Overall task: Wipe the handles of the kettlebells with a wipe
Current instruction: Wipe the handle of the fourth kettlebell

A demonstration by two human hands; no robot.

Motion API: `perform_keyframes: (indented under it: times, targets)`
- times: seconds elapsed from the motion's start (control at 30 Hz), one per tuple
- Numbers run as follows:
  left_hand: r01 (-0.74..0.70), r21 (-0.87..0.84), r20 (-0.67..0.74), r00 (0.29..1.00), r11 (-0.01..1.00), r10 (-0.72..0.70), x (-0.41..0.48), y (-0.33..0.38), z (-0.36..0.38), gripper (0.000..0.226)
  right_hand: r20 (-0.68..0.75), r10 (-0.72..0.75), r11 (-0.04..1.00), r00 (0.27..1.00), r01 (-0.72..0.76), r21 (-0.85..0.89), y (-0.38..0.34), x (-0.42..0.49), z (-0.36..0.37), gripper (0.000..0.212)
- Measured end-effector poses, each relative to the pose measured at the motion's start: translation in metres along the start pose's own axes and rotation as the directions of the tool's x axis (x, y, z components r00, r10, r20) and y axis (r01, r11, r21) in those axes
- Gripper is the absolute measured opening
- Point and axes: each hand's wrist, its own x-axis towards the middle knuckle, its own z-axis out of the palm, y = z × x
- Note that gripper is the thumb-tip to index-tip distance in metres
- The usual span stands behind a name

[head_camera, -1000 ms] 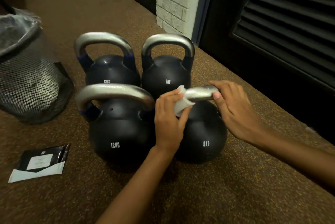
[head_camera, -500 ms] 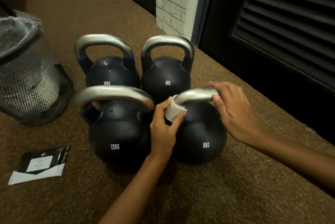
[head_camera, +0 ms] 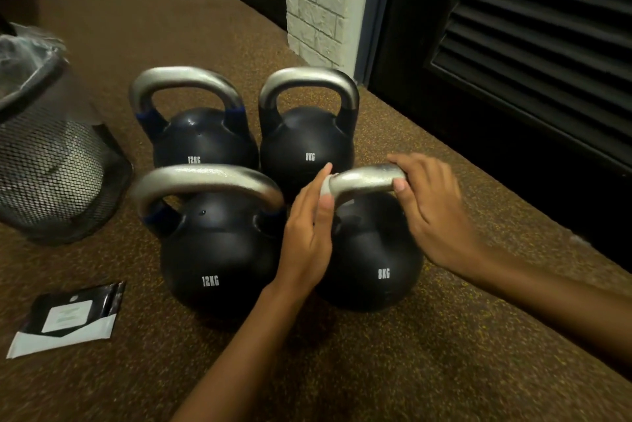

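Note:
Several black kettlebells with silver handles stand together on the brown floor. The near right one is marked 8KG (head_camera: 372,261). My left hand (head_camera: 307,233) wraps a white wipe (head_camera: 325,186) round the left bend of its handle (head_camera: 366,178); only a sliver of the wipe shows between my fingers. My right hand (head_camera: 431,209) grips the right end of the same handle. Beside it stands the near left 12KG kettlebell (head_camera: 212,250). Behind are a far left 12KG kettlebell (head_camera: 201,137) and a far right 8KG kettlebell (head_camera: 307,137).
A mesh waste bin (head_camera: 51,161) with a plastic liner stands at the left. A black and white wipe packet (head_camera: 68,322) lies on the floor at the near left. A dark louvred door (head_camera: 530,45) and a white brick pillar (head_camera: 318,1) run along the right and back.
My left hand has slid the wipe from the top of the handle down round its left bend. My right hand has kept its grip on the right end.

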Motion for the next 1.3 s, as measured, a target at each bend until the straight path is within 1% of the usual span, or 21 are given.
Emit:
perform_keyframes:
  times: [0.07,0.13,0.2,0.23,0.3,0.33,0.4,0.47,0.53,0.57,0.6,0.63,0.73,0.83,0.93,1.03,1.07,1.13,1.2,1.23,1.3]
  targets:
    - [0.024,0.034,0.020,0.999,0.999,-0.025,0.009,0.014,0.004,0.050,0.004,0.004,1.000,1.000,-0.004,0.006,0.000,0.000,-0.001,0.045]
    - [-0.026,0.211,0.073,0.997,0.977,0.010,0.021,0.029,0.011,0.046,0.007,0.012,1.000,1.000,-0.012,0.016,0.000,0.000,-0.002,0.047]
    - [-0.142,0.432,0.140,0.986,0.891,0.089,0.030,0.044,0.020,0.047,0.006,0.014,0.999,1.000,-0.015,0.038,0.000,-0.001,-0.001,0.048]
    - [-0.205,0.509,0.176,0.975,0.836,0.132,0.032,0.049,0.025,0.049,0.004,0.017,0.998,1.000,-0.017,0.057,0.000,-0.001,-0.001,0.048]
    - [-0.289,0.600,0.202,0.957,0.746,0.208,0.030,0.052,0.033,0.047,-0.007,0.034,0.994,0.999,-0.033,0.104,-0.001,-0.001,0.001,0.049]
    - [-0.307,0.621,0.198,0.952,0.721,0.235,0.027,0.050,0.033,0.045,-0.012,0.043,0.992,0.999,-0.042,0.122,-0.002,-0.002,0.001,0.050]
    - [-0.331,0.628,0.175,0.942,0.704,0.287,0.019,0.041,0.028,0.041,-0.015,0.059,0.989,0.998,-0.057,0.135,-0.001,-0.002,0.002,0.051]
    - [-0.317,0.602,0.122,0.943,0.733,0.308,0.012,0.033,0.019,0.040,-0.018,0.068,0.989,0.998,-0.065,0.136,-0.001,-0.002,0.002,0.050]
    - [-0.233,0.545,0.050,0.968,0.805,0.246,0.012,0.030,0.013,0.041,-0.031,0.064,0.990,0.997,-0.059,0.131,-0.001,-0.002,0.003,0.048]
    - [-0.190,0.527,0.029,0.978,0.828,0.206,0.015,0.032,0.013,0.042,-0.038,0.060,0.990,0.997,-0.054,0.127,-0.001,-0.002,0.004,0.048]
    - [-0.167,0.539,0.029,0.983,0.825,0.180,0.021,0.034,0.014,0.044,-0.044,0.058,0.991,0.997,-0.052,0.124,-0.001,-0.002,0.004,0.047]
    - [-0.166,0.580,0.051,0.984,0.797,0.168,0.027,0.037,0.017,0.045,-0.048,0.057,0.991,0.997,-0.051,0.122,-0.001,-0.002,0.005,0.047]
    - [-0.252,0.697,0.166,0.967,0.671,0.191,0.036,0.048,0.028,0.046,-0.051,0.048,0.991,0.998,-0.041,0.131,-0.001,-0.002,0.004,0.047]
    - [-0.270,0.686,0.161,0.962,0.676,0.221,0.024,0.047,0.035,0.042,-0.042,0.047,0.991,0.998,-0.042,0.130,-0.001,-0.002,0.004,0.047]
    - [-0.296,0.670,0.116,0.948,0.681,0.297,0.013,0.038,0.029,0.039,-0.040,0.058,0.992,0.998,-0.053,0.117,-0.002,-0.002,0.003,0.048]
    - [-0.204,0.640,0.035,0.971,0.741,0.237,0.024,0.037,0.021,0.041,-0.046,0.063,0.993,0.997,-0.058,0.106,-0.003,-0.003,0.004,0.048]
    - [-0.201,0.653,0.048,0.973,0.730,0.225,0.030,0.038,0.021,0.041,-0.051,0.063,0.993,0.997,-0.058,0.101,-0.004,-0.002,0.005,0.048]
    - [-0.219,0.725,0.123,0.974,0.652,0.190,0.039,0.045,0.025,0.036,-0.056,0.064,0.993,0.996,-0.058,0.103,-0.003,-0.002,0.006,0.047]
    - [-0.284,0.773,0.229,0.959,0.567,0.168,0.046,0.053,0.029,0.036,-0.056,0.056,0.993,0.997,-0.050,0.110,-0.003,-0.001,0.006,0.047]
    - [-0.296,0.775,0.250,0.955,0.558,0.159,0.047,0.055,0.033,0.040,-0.056,0.054,0.992,0.997,-0.048,0.114,-0.003,-0.001,0.006,0.047]
    - [-0.277,0.763,0.223,0.961,0.584,0.165,0.038,0.054,0.040,0.045,-0.055,0.058,0.992,0.997,-0.051,0.117,-0.003,-0.002,0.005,0.047]
